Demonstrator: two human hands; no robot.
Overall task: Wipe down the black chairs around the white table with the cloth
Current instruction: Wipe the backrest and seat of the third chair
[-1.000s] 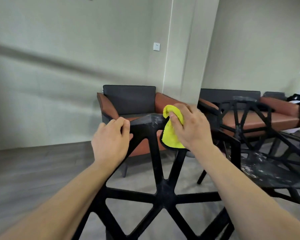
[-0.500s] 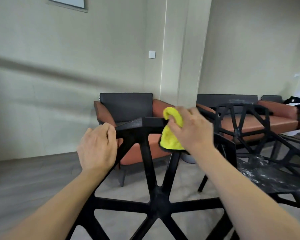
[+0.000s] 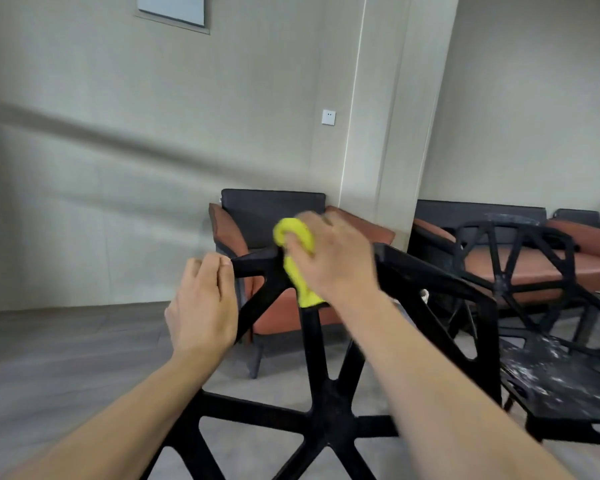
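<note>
A black chair with an open lattice back (image 3: pixel 329 400) stands right in front of me. My left hand (image 3: pixel 203 304) grips the left end of its top rail. My right hand (image 3: pixel 333 261) holds a yellow cloth (image 3: pixel 297 258) pressed on the middle of the top rail; the hand and cloth are blurred by motion. A second black lattice chair (image 3: pixel 510 271) stands to the right. Its dusty, white-speckled seat (image 3: pixel 561 372) faces me.
An orange and dark grey armchair (image 3: pixel 267 216) sits against the wall behind the near chair. A matching sofa (image 3: pixel 534 261) runs along the right wall. A column with a white switch (image 3: pixel 328 117) rises between them. Grey floor lies to the left.
My right hand has slid the yellow cloth leftward along the top rail, closer to my left hand. The view has tilted up, and my left hand keeps its hold on the rail's left end.
</note>
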